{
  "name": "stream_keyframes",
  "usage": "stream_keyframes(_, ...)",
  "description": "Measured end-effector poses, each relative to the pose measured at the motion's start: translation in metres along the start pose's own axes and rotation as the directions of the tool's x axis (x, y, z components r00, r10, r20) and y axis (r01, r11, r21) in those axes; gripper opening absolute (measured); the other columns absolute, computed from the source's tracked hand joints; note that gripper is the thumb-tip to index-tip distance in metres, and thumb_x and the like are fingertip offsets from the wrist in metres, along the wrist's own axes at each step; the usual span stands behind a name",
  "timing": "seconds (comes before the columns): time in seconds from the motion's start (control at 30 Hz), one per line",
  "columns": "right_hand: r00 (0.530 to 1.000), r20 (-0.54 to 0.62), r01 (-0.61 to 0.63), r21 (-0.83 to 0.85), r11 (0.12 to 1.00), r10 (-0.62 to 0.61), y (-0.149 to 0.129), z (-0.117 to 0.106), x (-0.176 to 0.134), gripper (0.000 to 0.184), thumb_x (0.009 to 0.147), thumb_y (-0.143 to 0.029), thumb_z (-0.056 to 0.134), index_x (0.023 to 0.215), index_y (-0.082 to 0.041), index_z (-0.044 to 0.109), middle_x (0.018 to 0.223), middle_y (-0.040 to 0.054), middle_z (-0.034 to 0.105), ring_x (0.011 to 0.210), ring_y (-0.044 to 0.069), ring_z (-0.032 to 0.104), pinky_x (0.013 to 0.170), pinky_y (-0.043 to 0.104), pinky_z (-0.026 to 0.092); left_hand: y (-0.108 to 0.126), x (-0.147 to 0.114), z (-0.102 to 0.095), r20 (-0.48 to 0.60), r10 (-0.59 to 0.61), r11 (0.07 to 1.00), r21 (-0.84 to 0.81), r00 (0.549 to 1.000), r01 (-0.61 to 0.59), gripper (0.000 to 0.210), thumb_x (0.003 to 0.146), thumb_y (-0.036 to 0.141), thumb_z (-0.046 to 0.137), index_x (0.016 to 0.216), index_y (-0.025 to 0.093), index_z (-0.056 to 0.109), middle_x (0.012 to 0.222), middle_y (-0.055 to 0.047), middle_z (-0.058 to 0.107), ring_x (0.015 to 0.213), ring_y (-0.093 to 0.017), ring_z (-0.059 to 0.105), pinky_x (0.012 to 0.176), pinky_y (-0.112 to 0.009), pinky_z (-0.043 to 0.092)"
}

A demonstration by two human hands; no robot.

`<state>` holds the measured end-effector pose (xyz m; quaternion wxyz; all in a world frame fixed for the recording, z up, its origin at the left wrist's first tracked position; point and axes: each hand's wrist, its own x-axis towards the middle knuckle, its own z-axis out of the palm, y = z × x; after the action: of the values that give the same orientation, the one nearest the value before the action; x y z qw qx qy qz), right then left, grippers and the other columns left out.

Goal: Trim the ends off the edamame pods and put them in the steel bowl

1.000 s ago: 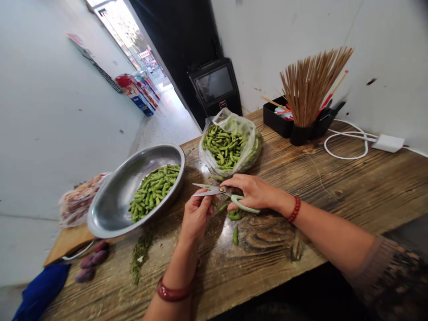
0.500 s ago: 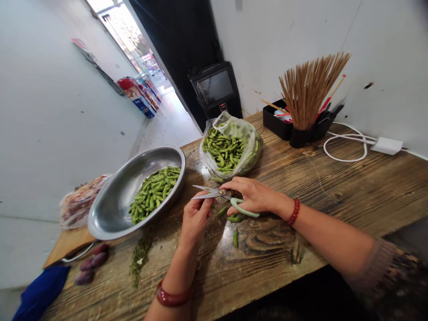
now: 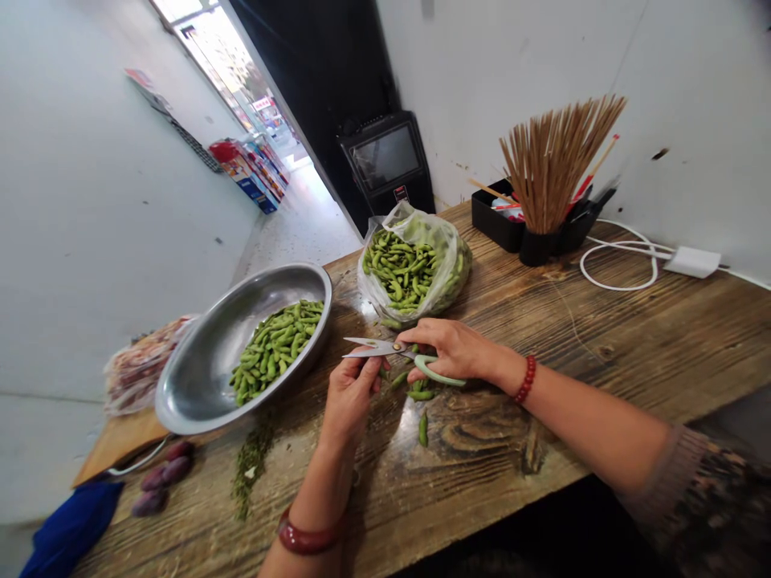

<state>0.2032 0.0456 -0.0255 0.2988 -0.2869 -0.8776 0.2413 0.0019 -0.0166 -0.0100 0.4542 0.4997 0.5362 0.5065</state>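
Note:
My right hand [image 3: 449, 347] grips a pair of scissors [image 3: 396, 347] with pale green handles, their blades parted and pointing left. Just under the blades, my left hand [image 3: 352, 389] is closed in a pinch. A green edamame pod [image 3: 384, 373] shows partly at its fingertips, the rest hidden by the fingers. Several loose pods lie on the wooden table [image 3: 482, 498] below the scissors, one pod [image 3: 423, 429] nearest to me. Behind my hands stands a clear plastic bag [image 3: 451, 241] full of pods. To the left, a tilted metal basin [image 3: 198, 353] holds a heap of pods [image 3: 277, 345].
Trimmings [image 3: 250, 470] are piled before the basin. Farther left are purplish round items [image 3: 160, 475], a blue cloth [image 3: 75, 522] and a wrapped bag [image 3: 144, 365] on a board [image 3: 114, 441]. Brown sticks [image 3: 551, 168], a black box [image 3: 491, 225] and a white cable adapter [image 3: 692, 262] sit back right.
The view has shifted very slightly. Both hands keep nearly the same pose, with the scissor blades a little closer together than before.

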Motion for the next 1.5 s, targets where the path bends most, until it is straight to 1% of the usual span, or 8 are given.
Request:
stream_keyframes(0.2,0.999,0.007,-0.054,0.056,0.997,0.054,0.0064,0.0017,0.001,0.052,0.071,-0.043,0.078,0.116,-0.02,0.065,0.081,0.002,0.062,0.067,0.012,0.055,0.063,0.022,0.04,0.0024,0.0013,-0.0028,-0.056,-0.044,0.997,0.061,0.997,0.047,0.022,0.07,0.03,0.075,0.086,0.015,0.072,0.071,-0.001,0.062,0.051,-0.007,0.042,0.047,-0.02,0.031)
stream_keyframes(0.27,0.997,-0.019,-0.079,0.104,0.991,0.081,0.0084,0.0033,0.002,0.052,0.071,-0.044,0.077,0.115,-0.019,0.066,0.081,0.0022,0.063,0.068,0.012,0.055,0.064,0.022,0.041,0.0022,0.0021,-0.0039,-0.066,-0.086,0.996,-0.028,0.994,0.084,0.022,0.07,0.03,0.076,0.085,0.015,0.07,0.063,0.003,0.056,0.048,-0.005,0.038,0.044,-0.018,0.028)
stream_keyframes(0.37,0.991,-0.06,-0.114,0.134,0.984,0.123,0.0095,0.0055,0.0031,0.057,0.071,-0.048,0.076,0.115,-0.015,0.064,0.082,0.0034,0.063,0.069,0.013,0.056,0.066,0.024,0.044,0.0025,0.0037,-0.0054,-0.084,-0.149,0.961,-0.248,0.985,0.124,0.022,0.069,0.028,0.077,0.084,0.016,0.066,0.06,0.005,0.05,0.047,-0.005,0.039,0.042,-0.016,0.028)
stream_keyframes(0.47,0.991,-0.066,-0.106,0.127,0.986,0.115,0.0084,0.0066,0.0026,0.062,0.069,-0.049,0.077,0.119,-0.015,0.06,0.09,0.0054,0.063,0.073,0.014,0.057,0.07,0.026,0.047,0.0033,0.0059,-0.0074,-0.091,-0.185,0.906,-0.401,0.979,0.134,0.025,0.065,0.024,0.08,0.082,0.016,0.063,0.066,0.003,0.055,0.051,-0.005,0.045,0.043,-0.014,0.033)
stream_keyframes(0.6,0.994,-0.047,-0.096,0.11,0.989,0.102,0.0054,0.0065,0.0004,0.064,0.068,-0.048,0.077,0.12,-0.017,0.057,0.098,0.007,0.062,0.081,0.017,0.059,0.075,0.029,0.049,0.0035,0.0075,-0.0092,-0.089,-0.215,0.864,-0.482,0.973,0.146,0.024,0.065,0.02,0.08,0.081,0.015,0.062,0.075,0.001,0.061,0.054,-0.004,0.048,0.044,-0.013,0.037)
stream_keyframes(0.9,0.995,-0.041,-0.087,0.097,0.992,0.091,0.0016,0.0074,-0.001,0.064,0.067,-0.047,0.078,0.12,-0.018,0.056,0.099,0.0069,0.061,0.085,0.018,0.06,0.078,0.031,0.049,0.004,0.0035,-0.0019,-0.061,-0.213,0.872,-0.463,0.975,0.161,0.026,0.065,0.021,0.08,0.079,0.015,0.059,0.074,0.001,0.063,0.054,-0.005,0.05,0.044,-0.014,0.038)
stream_keyframes(1.23,0.995,-0.059,-0.076,0.093,0.993,0.082,0.0048,0.0073,0.0005,0.057,0.07,-0.048,0.076,0.116,-0.017,0.061,0.088,0.0046,0.061,0.074,0.015,0.057,0.07,0.026,0.046,0.0037,0.0033,-0.0043,-0.048,-0.213,0.879,-0.445,0.976,0.17,0.028,0.067,0.024,0.079,0.081,0.016,0.056,0.074,0.001,0.062,0.054,-0.005,0.05,0.046,-0.014,0.037)
stream_keyframes(1.5,0.997,-0.023,-0.07,0.124,0.99,0.074,0.006,0.0064,0.0009,0.053,0.07,-0.044,0.077,0.115,-0.018,0.065,0.083,0.0031,0.063,0.069,0.012,0.055,0.065,0.022,0.042,0.0043,0.0053,-0.0067,-0.106,-0.17,0.887,-0.45,0.98,0.105,0.026,0.07,0.026,0.077,0.082,0.017,0.056,0.071,0.003,0.059,0.056,-0.007,0.052,0.048,-0.016,0.041)
